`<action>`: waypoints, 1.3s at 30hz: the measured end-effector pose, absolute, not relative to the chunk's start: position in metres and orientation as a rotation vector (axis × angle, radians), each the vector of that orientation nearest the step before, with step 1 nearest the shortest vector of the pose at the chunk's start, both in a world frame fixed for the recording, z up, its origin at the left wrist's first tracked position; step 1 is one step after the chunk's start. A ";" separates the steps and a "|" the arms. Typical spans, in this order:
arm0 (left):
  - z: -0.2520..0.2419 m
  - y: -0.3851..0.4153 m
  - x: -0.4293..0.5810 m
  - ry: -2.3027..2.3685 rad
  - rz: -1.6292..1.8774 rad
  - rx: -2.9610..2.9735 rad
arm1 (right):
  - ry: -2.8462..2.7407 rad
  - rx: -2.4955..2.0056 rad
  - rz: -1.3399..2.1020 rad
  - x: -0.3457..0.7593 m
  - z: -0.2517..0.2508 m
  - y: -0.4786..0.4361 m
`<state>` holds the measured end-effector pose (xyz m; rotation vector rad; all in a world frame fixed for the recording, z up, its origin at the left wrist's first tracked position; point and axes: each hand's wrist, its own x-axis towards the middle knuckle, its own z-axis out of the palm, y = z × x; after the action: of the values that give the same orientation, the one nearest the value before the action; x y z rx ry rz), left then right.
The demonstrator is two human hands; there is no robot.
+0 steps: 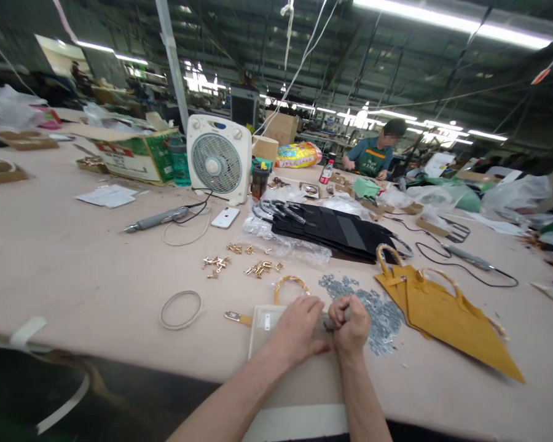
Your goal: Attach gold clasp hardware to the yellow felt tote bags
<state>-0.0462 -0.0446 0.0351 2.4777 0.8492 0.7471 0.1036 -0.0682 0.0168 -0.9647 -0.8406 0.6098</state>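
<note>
A pale beige flat panel with a small metal plate [265, 320] lay at the lower centre of the frame, near the table's front edge, largely covered by both hands. The left hand [299, 331] rested flat on it, fingers extended and pressing down. The right hand [351, 324] was curled into a fist just beside the left, touching it, pinching something small and grey that was too hidden to identify. A tan curved handle loop [289, 282] rose from the panel's far edge, and a tan strap with a gold end [237, 317] stuck out to its left.

Just right of the hands lay a scatter of small grey metal pieces [373, 304], and beyond it a stack of mustard-yellow bag panels with handles [437, 307]. Left of the panel sat a pale tape ring [181, 309]. Further up were gold fittings [239, 264], a black stack of bag pieces on clear plastic [332, 230], a white phone [225, 217] and a white box fan [218, 159]. At the upper right, a person in a green apron [373, 156] worked on the pink table [64, 258].
</note>
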 end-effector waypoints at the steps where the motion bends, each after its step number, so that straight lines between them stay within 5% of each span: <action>1: 0.038 -0.044 -0.056 0.828 0.756 2.513 | -0.817 -0.949 0.613 0.104 0.017 -0.069; 19: 0.013 -0.050 -0.108 0.976 0.958 2.393 | -0.794 -0.756 0.674 0.072 0.055 -0.083; 39: 0.013 -0.050 -0.106 1.009 0.945 2.356 | -0.858 -0.860 0.569 0.025 0.030 -0.080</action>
<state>-0.1061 -0.0500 0.0131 2.3558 1.0092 0.9448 0.0252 -0.0796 0.0300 -0.8603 -0.8578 0.5692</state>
